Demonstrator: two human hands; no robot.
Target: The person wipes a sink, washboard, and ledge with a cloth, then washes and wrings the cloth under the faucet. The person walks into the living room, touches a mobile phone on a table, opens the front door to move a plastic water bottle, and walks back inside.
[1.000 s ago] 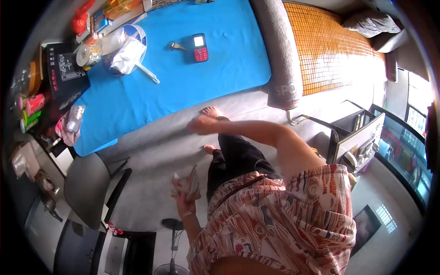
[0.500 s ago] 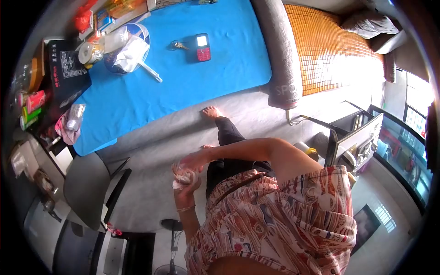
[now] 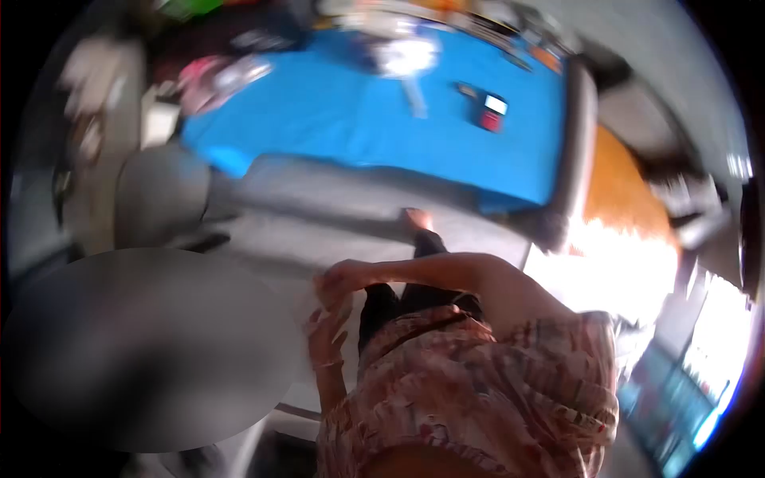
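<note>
In front of my body, my two hands are close together and blurred. My right hand [image 3: 343,279] reaches across from the right with its fingers curled. What it holds, if anything, is too smeared to make out. Just below it is my left hand [image 3: 324,331], its fingers partly spread and a thin band at the wrist. The pale crumpled thing seen between the hands earlier does not show clearly now.
Ahead is a blue-covered table [image 3: 319,111] bearing a red phone [image 3: 492,113] and a white cloth-like item [image 3: 406,56]. A grey chair [image 3: 163,191] stands left. A large grey blurred oval [image 3: 151,350] hides the lower left. Bright windows [image 3: 717,334] lie right.
My view has swung left, so the table and phone have moved rightward in it. The grey oval has appeared. My hands have drawn slightly apart, and the pale crumpled thing no longer shows clearly.
</note>
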